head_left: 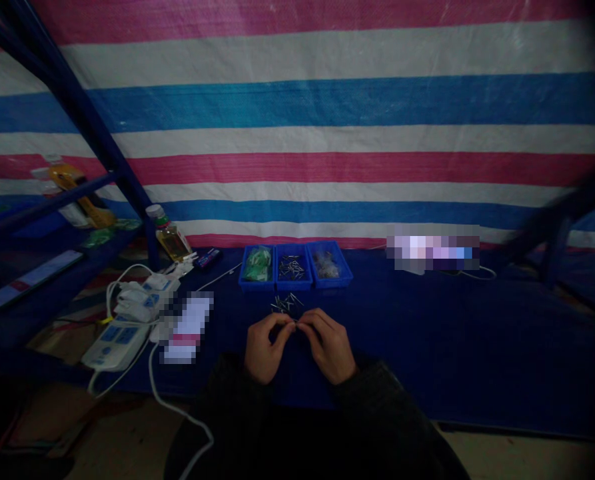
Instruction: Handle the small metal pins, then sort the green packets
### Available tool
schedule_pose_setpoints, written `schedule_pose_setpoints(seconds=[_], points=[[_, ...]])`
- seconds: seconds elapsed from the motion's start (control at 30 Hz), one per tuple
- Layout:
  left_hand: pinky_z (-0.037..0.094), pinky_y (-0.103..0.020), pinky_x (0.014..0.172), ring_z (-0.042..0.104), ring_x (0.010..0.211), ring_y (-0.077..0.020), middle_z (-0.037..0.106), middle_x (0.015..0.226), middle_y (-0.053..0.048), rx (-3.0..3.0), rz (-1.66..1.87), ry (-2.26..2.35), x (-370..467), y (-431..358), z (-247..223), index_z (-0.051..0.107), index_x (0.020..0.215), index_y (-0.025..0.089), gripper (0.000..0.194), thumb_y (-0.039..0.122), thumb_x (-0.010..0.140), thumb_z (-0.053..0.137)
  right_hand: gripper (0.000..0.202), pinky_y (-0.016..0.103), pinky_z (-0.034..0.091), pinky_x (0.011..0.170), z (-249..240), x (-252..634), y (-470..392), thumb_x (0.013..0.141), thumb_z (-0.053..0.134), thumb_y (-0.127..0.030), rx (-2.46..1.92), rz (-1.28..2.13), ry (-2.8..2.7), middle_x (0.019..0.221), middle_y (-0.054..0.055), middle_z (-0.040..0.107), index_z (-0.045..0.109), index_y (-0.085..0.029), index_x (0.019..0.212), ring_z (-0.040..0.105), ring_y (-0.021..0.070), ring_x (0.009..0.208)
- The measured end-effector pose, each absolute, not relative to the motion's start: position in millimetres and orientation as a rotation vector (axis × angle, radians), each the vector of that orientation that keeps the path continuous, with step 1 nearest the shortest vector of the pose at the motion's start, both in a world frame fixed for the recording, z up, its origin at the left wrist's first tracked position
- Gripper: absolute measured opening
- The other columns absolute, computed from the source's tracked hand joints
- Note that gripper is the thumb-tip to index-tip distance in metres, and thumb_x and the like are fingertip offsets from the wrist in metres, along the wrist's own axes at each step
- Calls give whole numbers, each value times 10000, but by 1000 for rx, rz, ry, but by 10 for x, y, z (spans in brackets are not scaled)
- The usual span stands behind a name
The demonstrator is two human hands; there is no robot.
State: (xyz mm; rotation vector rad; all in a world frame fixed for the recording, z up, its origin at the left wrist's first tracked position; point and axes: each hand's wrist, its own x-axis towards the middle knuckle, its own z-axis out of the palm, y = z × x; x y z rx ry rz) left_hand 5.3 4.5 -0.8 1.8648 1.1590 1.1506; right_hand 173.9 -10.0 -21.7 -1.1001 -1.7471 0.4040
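My left hand (266, 347) and my right hand (330, 345) meet fingertip to fingertip over the blue table, both closed in a pinch. A tiny dark thing shows between the fingertips, too small to name. Just beyond them lies a loose pile of thin metal pins or screws (287, 304). Behind the pile, three blue trays stand side by side. The left tray (257, 286) holds green plastic packets (258, 264), the middle tray (293, 284) similar metal pieces (291, 267), and the right tray (333, 282) a clear bag (326, 265) with small parts.
To the left are a white power strip (114, 347) with plugs and cables, a blurred-out phone (190, 327) and a bottle (170, 237). A pixelated lit object (432, 249) sits at the back right. Blue metal posts (84, 113) flank the table before a striped sheet (327, 100).
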Motion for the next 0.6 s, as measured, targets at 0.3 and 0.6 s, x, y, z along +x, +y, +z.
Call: schedule_pose_setpoints(seconds=[0.3, 0.6], points=[[515, -253, 764, 706, 776, -164, 745, 815, -9, 1833, 1137, 1132, 62, 54, -4, 704, 892, 189, 117, 227, 964, 620, 143, 308, 527, 799, -212, 1739, -96, 998, 505, -147, -1101, 399, -1746, 948, 54, 668, 624, -225, 979, 674, 196, 872], [518, -261, 776, 709, 795, -169, 747, 828, -10, 1817, 1151, 1140, 51, 61, -18, 708, 889, 192, 119, 219, 961, 618, 142, 301, 512, 768, -234, 1749, -97, 989, 559, -188, -1151, 441, -1740, 945, 41, 674, 589, -224, 1122, 674, 197, 859]])
